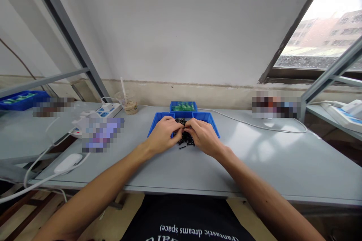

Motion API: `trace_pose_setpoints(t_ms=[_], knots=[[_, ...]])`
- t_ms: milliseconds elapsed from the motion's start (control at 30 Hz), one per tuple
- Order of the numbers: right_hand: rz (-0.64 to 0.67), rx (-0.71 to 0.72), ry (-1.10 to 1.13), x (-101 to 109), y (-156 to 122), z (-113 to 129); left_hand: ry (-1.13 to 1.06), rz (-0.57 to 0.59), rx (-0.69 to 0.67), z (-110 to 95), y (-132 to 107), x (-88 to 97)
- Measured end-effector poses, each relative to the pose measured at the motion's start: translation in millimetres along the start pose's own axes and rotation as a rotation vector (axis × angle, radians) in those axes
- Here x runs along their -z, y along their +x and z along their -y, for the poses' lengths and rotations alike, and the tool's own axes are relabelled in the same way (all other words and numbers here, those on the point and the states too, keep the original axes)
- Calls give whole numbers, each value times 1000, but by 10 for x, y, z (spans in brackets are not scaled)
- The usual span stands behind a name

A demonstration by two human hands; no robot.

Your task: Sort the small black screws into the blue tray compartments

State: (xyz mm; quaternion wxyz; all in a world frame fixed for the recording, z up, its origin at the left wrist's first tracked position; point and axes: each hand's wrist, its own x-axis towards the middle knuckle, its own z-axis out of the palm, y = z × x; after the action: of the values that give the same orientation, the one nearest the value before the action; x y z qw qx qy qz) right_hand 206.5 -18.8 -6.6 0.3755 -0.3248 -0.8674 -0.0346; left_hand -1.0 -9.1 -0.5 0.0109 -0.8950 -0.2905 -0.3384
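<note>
A pale wall is rising behind the grey table, whose back edge is running along its foot. A window is letting in light beyond the far right corner. Blue bins are standing midway along the table, towards the back edge: a left bin, a right bin and a rear bin, the last holding green packets.

The left hand and right hand are reaching in from the front edge and meeting over a pile of black screws. Each hand is keeping its fingers bent and narrow, the fingertips gathering close together; whether they are gripping a screw cannot be told. The pile is lying between the left and right bins, partly covered by the hands, its near part resting on the table.

A white power strip is sitting near the far left corner, and a plastic cup with a straw is standing just beside it. A white oblong block is lying towards the near left corner. One loose screw is lying at the pile's near side, facing the front edge.
</note>
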Motion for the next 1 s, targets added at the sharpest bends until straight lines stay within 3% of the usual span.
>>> trace_pose_setpoints(t_ms=[1000], knots=[[51,-43,24,39,11,19,2,5,10,-1,3,-2]])
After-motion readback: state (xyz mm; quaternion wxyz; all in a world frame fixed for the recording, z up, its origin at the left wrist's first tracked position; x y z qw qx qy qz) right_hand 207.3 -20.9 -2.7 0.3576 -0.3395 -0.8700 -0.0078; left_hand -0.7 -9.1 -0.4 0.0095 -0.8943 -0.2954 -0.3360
